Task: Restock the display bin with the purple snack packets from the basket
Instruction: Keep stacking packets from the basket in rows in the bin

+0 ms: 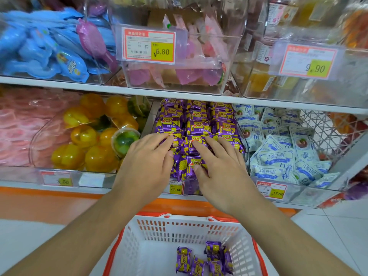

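Left hand [146, 166]: palm down, fingers straight and spread, flat on the purple snack packets [196, 126] at the front left of the display bin [154, 116]; it grips nothing.
Right hand [223, 170]: also flat and open, fingers stretched over the packets at the front right of the same bin, thumb resting on a front packet.
Purple snack packets: packed in neat rows in the clear bin on the lower shelf [59, 184], filling it from back to front.
Basket [159, 236]: white with orange rim, on the floor below the shelf, between the forearms; a few loose purple packets [207, 257] lie in its bottom right part.
Price tag [176, 188]: yellow, on the bin's front, partly hidden by the hands.
Left neighbour: a clear bin of yellow and green jelly cups [89, 140].
Right neighbour: a bin of pale blue plum packets [278, 148], just beside the purple ones.
Upper shelf: bins with blue pouches [39, 46] and pink packets [191, 54].
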Demonstrator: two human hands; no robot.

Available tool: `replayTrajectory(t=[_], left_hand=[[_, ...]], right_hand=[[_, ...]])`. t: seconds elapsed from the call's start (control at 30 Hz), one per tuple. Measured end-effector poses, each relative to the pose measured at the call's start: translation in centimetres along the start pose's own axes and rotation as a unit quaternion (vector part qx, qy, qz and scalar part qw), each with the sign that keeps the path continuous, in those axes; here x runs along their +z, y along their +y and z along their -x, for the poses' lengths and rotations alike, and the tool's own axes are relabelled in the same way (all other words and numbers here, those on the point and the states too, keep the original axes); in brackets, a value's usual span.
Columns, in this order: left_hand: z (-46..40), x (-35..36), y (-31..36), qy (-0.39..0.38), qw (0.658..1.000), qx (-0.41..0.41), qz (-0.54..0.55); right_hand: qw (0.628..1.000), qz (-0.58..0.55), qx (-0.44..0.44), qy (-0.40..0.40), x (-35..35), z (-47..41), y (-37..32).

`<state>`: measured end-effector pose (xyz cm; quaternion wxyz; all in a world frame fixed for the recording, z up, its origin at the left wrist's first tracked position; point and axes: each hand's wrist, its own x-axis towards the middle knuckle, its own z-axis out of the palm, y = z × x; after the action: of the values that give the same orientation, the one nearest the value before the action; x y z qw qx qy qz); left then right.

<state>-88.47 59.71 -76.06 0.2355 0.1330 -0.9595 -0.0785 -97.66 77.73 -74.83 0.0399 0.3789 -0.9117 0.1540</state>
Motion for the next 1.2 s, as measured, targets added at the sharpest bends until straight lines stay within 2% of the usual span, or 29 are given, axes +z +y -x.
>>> replayTrajectory(t=[0.4,0.63,0.8,0.93,1.03,1.2], left_hand=[[0.5,-0.8,0.0,0.002,1.0,-0.01,0.028],[3.3,-3.0,2.3,0.015,0.998,0.031,0.051],[7.1,-3.1,4.4,0.017,0.996,0.055,0.072],[11.5,-0.5,4.7,-0.065,0.996,0.022,0.053],[15.2,3.0,3.6,-0.167,0.986,-0.009,0.006],[20.5,8.3,0.3,-0.345,0.93,-0.119,-0.05]], right_hand=[[0.999,-0.028,-0.012,0.025,-0.6,0.2,0.7],[0.995,-0.045,-0.047,0.076,-1.5,3.0,0.5],[0.988,-0.113,-0.061,0.09,-0.7,6.8,0.7],[0.986,-0.161,-0.04,0.022,2.7,10.2,1.2],[0.987,-0.129,-0.012,-0.091,7.6,12.4,2.2],[0.96,-0.079,0.038,-0.266,16.6,15.7,3.7]])
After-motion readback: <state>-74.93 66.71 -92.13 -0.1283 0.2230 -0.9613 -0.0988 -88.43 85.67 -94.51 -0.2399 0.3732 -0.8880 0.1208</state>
